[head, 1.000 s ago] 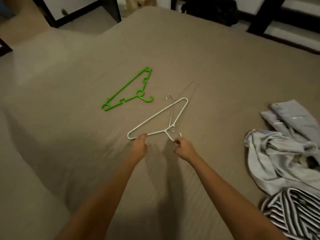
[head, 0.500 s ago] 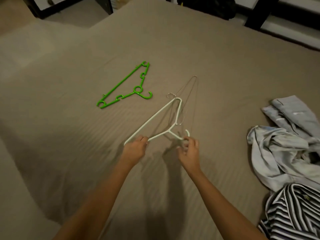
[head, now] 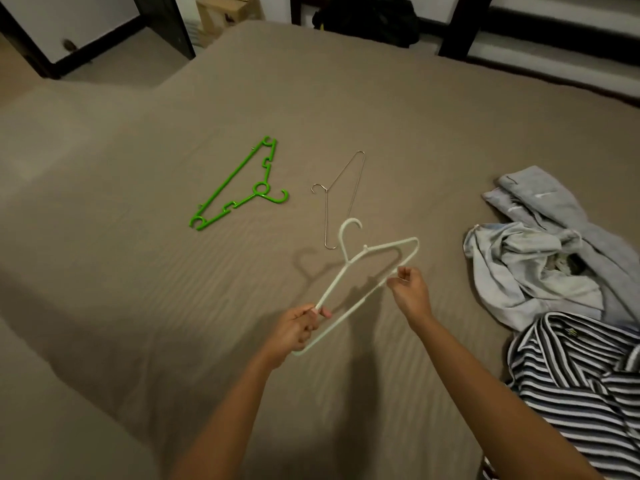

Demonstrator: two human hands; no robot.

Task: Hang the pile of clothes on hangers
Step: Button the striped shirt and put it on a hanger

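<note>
Lifted off the bed (head: 138, 306) since a second ago, your white hanger (head: 384, 248) now hangs mid-frame, clear of the wire hanger (head: 326, 216). The pile of clothes (head: 540, 271) lies at the right edge of the frame, nearer your right hand (head: 410, 292). The hanger's long axis runs lower left to upper right toward it. Your left hand (head: 298, 329) has a curled grip round the lower end, and your right pinches the bar near the upper end.
</note>
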